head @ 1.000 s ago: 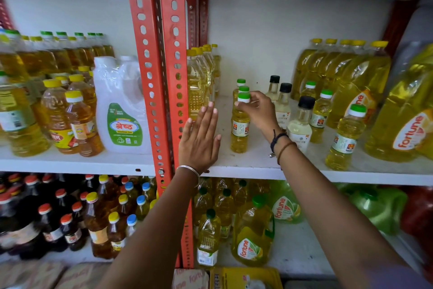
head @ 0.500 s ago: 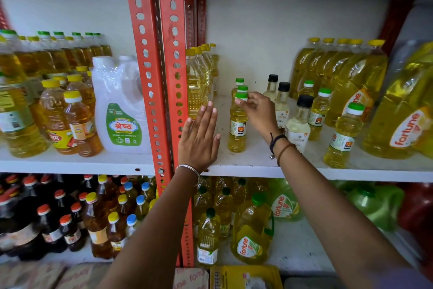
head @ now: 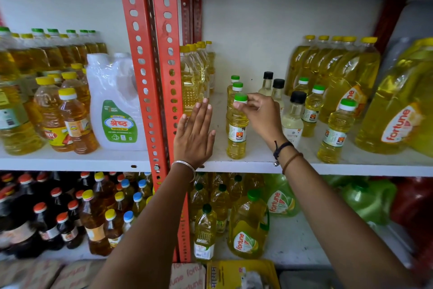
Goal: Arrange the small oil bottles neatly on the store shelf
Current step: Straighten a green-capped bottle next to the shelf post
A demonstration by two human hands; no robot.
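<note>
A row of three small green-capped oil bottles runs back along the white shelf [head: 257, 164]. The front bottle [head: 237, 134] stands upright, and my right hand [head: 260, 114] pinches its neck just below the cap. My left hand [head: 193, 135] lies flat and open on the shelf edge to the left of that bottle, fingers together, not touching it. More small green-capped bottles [head: 335, 134] stand loosely spaced on the right, beside several black-capped bottles [head: 293, 120] of pale liquid.
A red perforated upright [head: 152, 73] stands just left of my left hand. Tall yellow-capped bottles [head: 192, 75] line the left wall of this bay. Large Fortune jugs [head: 398, 110] fill the right. A white jug [head: 114, 106] sits in the left bay. Lower shelves hold many bottles.
My right hand has slid from behind the front bottle's cap to a pinch on its neck. The bottle stays in place. My left hand has not moved.
</note>
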